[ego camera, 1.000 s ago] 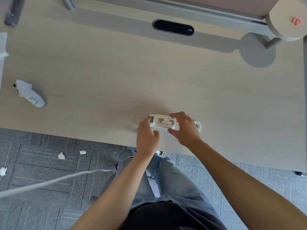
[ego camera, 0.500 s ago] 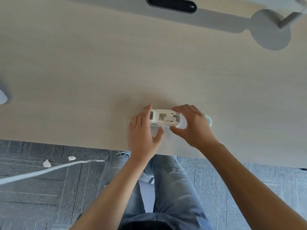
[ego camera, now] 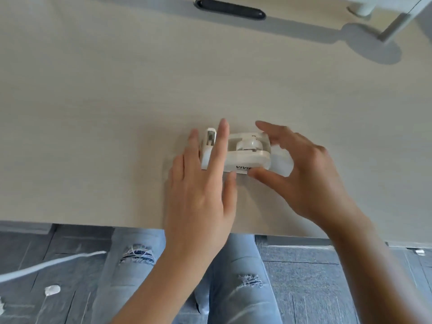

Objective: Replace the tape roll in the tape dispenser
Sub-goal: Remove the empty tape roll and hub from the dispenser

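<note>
A white tape dispenser (ego camera: 247, 157) stands upright on the pale wooden table (ego camera: 93, 113), near the front edge. Its pale hub sits in the cradle, with no tape wound on it that I can see. My left hand (ego camera: 201, 195) lies over the cutter end, fingers straight and spread, index finger across the top. My right hand (ego camera: 308, 174) brackets the other end, thumb on the front by the black lettering and fingers behind the back wall. A pale translucent ring (ego camera: 281, 161), apparently a tape roll, lies on the table under my right palm, mostly hidden.
A black oval cable slot (ego camera: 230, 11) is set into the table's far side. At far right a grey stand leg (ego camera: 395, 28) slants above its round grey shadow. The table's front edge (ego camera: 70, 222) runs just below my wrists. A white cable (ego camera: 46, 265) and paper scraps lie on the floor.
The dispenser has turned from underside-up to upright on the table. My left fingers have straightened and spread over it. The view has closed in on the hands.
</note>
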Available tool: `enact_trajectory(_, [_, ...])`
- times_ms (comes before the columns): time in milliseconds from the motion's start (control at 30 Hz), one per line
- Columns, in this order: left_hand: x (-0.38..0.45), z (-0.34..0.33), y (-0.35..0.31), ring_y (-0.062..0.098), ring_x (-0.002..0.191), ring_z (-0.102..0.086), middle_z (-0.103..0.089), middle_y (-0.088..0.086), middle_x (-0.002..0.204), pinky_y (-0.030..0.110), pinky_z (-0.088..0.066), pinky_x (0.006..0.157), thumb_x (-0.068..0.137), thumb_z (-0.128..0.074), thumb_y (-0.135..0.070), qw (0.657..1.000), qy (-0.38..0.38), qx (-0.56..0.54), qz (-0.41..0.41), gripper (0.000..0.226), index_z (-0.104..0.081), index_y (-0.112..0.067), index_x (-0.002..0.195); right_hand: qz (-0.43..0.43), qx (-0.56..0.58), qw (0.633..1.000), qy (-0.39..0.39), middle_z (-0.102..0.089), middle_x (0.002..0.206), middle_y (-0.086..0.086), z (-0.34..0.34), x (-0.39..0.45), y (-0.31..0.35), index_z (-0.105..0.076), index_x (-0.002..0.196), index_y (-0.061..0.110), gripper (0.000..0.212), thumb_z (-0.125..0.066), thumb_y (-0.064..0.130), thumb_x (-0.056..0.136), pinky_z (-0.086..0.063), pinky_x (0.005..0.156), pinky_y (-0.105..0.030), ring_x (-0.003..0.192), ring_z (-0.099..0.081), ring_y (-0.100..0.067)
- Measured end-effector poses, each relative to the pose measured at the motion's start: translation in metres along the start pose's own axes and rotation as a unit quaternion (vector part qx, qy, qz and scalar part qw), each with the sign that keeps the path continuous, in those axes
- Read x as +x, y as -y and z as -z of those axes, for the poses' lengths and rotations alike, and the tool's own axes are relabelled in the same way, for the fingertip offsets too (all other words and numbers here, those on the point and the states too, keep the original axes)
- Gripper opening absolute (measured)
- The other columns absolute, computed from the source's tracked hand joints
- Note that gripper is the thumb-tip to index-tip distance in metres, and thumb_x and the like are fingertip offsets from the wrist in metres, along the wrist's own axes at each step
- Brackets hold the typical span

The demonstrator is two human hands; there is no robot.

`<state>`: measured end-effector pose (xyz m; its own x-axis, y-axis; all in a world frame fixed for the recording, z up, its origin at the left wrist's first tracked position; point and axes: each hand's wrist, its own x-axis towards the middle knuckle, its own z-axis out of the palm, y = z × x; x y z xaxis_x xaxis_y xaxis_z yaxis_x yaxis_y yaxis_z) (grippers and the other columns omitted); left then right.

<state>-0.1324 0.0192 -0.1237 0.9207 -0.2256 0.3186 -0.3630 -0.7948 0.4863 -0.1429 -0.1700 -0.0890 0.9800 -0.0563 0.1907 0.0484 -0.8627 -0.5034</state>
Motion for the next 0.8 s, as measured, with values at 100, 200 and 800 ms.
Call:
enact_trajectory(100, [-0.007,-0.008,0.002,0.044,0.12,-0.054,-0.037,0.026,0.161,0.053,-0.048,0.102,0.101,-0.048,-0.026,0.999,-0.04,0.017,-0.027,0.058,-0.038,-0.027,0.159,-0.003,0.013,0.999,-0.053,-0.073,0.127,0.005,-0.015,-0.014,0.001,-0.053,0.144,0.023,0.068,-0.084,0.033,0.085,-0.042,0.085,-0.024,0.116,-0.066,-0.015])
enact_trajectory(200, [-0.008,-0.011,0.002,0.042,0.123,-0.055,-0.042,0.022,0.159,0.051,-0.049,0.101,0.101,-0.048,-0.027,0.998,-0.055,0.03,-0.022,0.049,-0.049,-0.026,0.15,-0.001,0.005,0.997,-0.076,-0.072,0.13,0.003,-0.02,-0.019,0.005,-0.054,0.144,0.02,0.064,-0.081,0.029,0.087,-0.046,0.091,-0.028,0.121,-0.067,-0.019])
enact_trajectory(800, [-0.008,-0.01,-0.001,0.033,0.12,-0.057,-0.047,0.014,0.155,0.046,-0.051,0.098,0.098,-0.056,-0.031,0.998,-0.038,0.051,-0.019,0.052,-0.048,-0.027,0.149,0.111,-0.004,0.994,0.015,-0.071,0.094,0.006,0.018,0.035,0.025,-0.082,0.094,0.026,0.01,-0.081,0.035,0.088,-0.043,0.071,-0.007,0.082,-0.066,-0.005])
